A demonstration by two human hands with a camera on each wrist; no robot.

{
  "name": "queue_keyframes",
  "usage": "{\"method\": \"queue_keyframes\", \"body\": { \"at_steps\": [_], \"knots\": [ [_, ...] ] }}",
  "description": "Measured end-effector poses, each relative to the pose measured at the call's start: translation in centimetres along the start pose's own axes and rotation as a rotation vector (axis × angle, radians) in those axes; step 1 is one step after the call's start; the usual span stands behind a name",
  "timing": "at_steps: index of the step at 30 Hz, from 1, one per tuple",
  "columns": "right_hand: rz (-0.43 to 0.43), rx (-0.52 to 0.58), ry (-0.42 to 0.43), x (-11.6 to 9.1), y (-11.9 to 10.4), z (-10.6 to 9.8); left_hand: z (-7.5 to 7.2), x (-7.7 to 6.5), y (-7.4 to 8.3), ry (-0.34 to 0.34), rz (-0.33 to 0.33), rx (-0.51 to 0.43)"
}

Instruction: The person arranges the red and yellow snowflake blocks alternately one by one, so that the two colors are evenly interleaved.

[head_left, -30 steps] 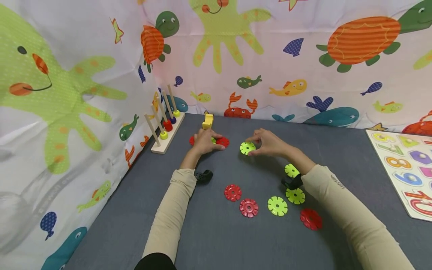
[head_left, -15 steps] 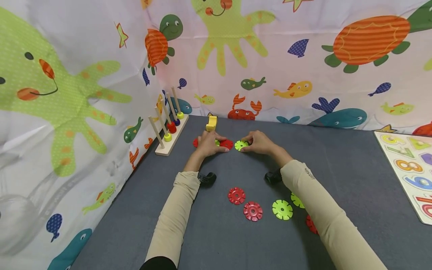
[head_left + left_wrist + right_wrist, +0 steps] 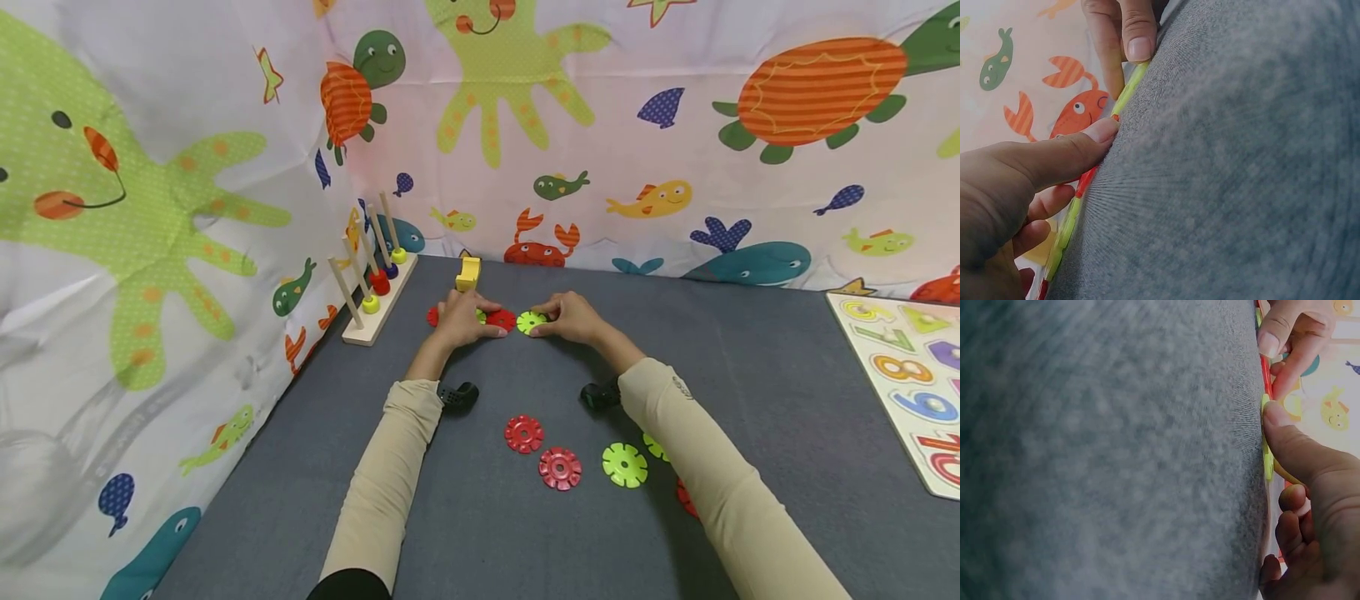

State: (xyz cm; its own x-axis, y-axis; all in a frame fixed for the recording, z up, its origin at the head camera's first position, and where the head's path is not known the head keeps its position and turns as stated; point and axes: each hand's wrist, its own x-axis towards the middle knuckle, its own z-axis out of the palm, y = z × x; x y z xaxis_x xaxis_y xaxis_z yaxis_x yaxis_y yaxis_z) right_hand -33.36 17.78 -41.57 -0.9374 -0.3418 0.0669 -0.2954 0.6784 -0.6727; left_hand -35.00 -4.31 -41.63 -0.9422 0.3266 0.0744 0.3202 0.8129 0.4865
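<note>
My left hand (image 3: 459,319) grips a red notched disc (image 3: 504,320) between thumb and fingers, low at the table. That disc ends a row with a green disc (image 3: 482,317) and another red disc (image 3: 432,317), partly covered by the hand. With thumb and fingertips my right hand (image 3: 573,319) pinches a green notched disc (image 3: 529,323) close against the red one. In the left wrist view, the pinched green disc (image 3: 1130,92) appears edge-on, by the red disc (image 3: 1086,181). The right wrist view has my thumb on the green disc (image 3: 1267,453). Whether their notches interlock, I cannot tell.
Loose red discs (image 3: 523,434) and green discs (image 3: 624,465) lie nearer me, some behind the right sleeve. Past my left hand stands a yellow block (image 3: 468,273). A wooden peg stand (image 3: 363,332) is at left, a number board (image 3: 862,350) at right.
My right hand has moved left with its green disc, up to the red disc in the row. The left hand stays at the row. The head view has shifted slightly.
</note>
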Motion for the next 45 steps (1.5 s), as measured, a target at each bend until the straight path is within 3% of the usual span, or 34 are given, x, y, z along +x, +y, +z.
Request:
{"method": "queue_keyframes", "body": {
  "at_steps": [8,15,21,25,29,35,45],
  "knots": [
    [0.01,0.017,-0.007,-1.3,0.0,-1.3,0.2,0.0,0.1,-0.013,0.013,0.013],
    [-0.049,-0.113,-0.004,-4.9,-1.7,-2.8,0.1,0.1,0.3,-0.018,0.039,-0.008],
    [-0.162,-0.204,-0.06,-9.0,-5.2,-1.3,0.6,0.7,1.5,-0.051,0.1,0.036],
    [-0.269,-0.276,-0.141,-11.1,-7.6,0.5,1.0,1.1,2.5,-0.064,0.115,0.046],
    [-0.302,-0.315,-0.241,-12.5,-8.8,1.7,1.5,1.2,2.9,-0.069,0.106,0.011],
    [-0.302,-0.33,-0.306,-13.0,-8.6,2.9,1.7,1.2,2.9,-0.065,0.113,-0.007],
    [-0.258,-0.295,-0.256,-12.7,-8.3,3.1,1.9,1.2,2.8,-0.062,0.127,0.011]
  ]
}}
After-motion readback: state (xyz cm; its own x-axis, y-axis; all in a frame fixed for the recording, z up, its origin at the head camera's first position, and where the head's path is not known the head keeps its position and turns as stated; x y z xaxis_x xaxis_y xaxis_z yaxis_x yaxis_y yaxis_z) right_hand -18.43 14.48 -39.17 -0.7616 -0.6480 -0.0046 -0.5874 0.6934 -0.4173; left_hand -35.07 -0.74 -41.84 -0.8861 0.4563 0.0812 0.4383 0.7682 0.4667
